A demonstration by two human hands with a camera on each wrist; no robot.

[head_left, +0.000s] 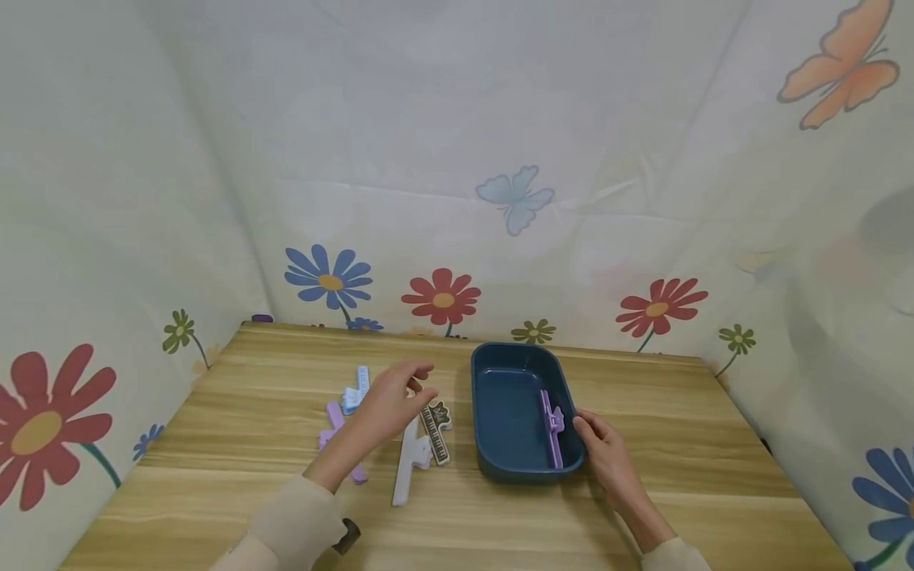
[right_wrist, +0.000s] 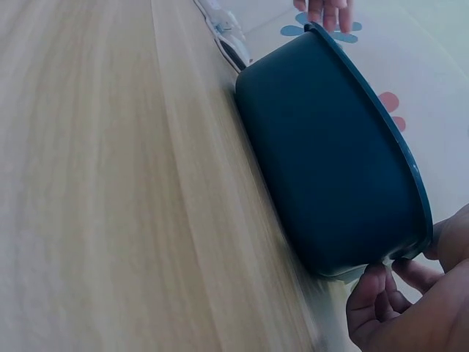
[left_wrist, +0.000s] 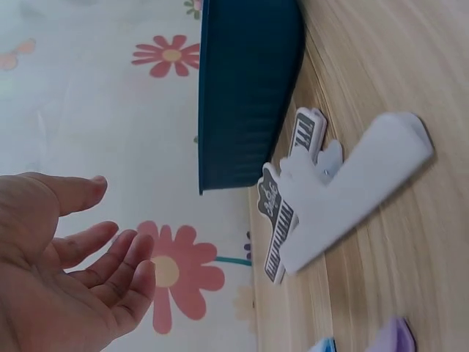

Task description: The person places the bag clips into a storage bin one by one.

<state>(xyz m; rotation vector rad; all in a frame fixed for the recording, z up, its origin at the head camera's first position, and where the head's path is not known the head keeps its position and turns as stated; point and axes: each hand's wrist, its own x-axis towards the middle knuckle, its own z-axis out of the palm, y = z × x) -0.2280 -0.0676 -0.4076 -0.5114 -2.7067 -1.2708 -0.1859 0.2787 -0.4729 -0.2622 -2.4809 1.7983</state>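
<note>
Head view: hovering near white clip (head_left: 404,472) with unclenched left hand (head_left: 385,406); gripping tub (head_left: 508,424) with right hand (head_left: 610,456); perhaps nudging black clip (head_left: 435,434) through crowding.

Pale walls (head_left: 400,103) with printed flowers (head_left: 443,300) and butterflies (head_left: 517,200) border a wood-grain table (head_left: 228,420).
</note>
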